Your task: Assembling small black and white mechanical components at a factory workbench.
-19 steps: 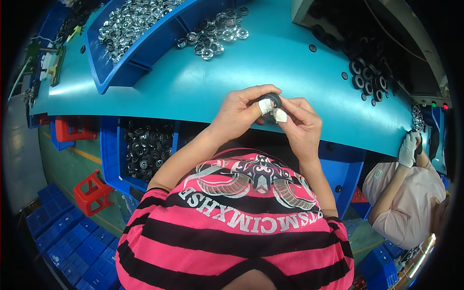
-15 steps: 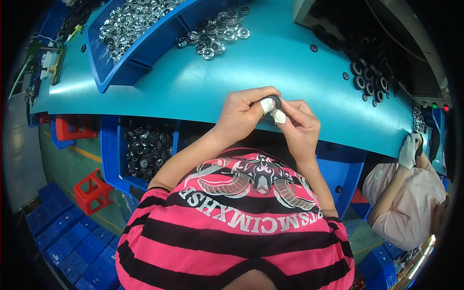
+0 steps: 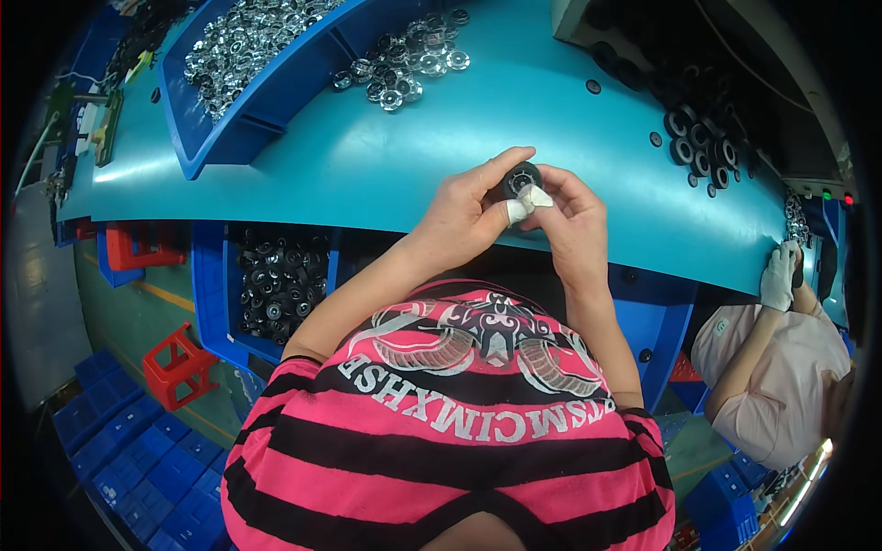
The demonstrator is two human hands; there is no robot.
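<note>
Between both hands, above the front edge of the blue-green table, I hold a small black wheel [image 3: 522, 178] with its hub face turned up toward me. My left hand [image 3: 464, 211] grips it from the left side, fingers closed behind it. My right hand [image 3: 574, 216] closes on it from the right. White wrappings cover both thumb tips, which press together at the wheel's near rim. A group of clear and black wheel hubs [image 3: 404, 69] lies on the table ahead. Black tyre rings [image 3: 700, 151] are heaped at the right.
A blue bin [image 3: 207, 147] full of shiny hubs stands at the far left. Below the table edge, another blue bin [image 3: 230, 294] holds black wheels. A co-worker's gloved hand [image 3: 778, 275] is at the far right. Red stools [image 3: 179, 367] stand on the floor at left.
The wheel has turned so its hub face shows, where before mainly its dark rim was seen. Both thumbs have come together on its near edge.
</note>
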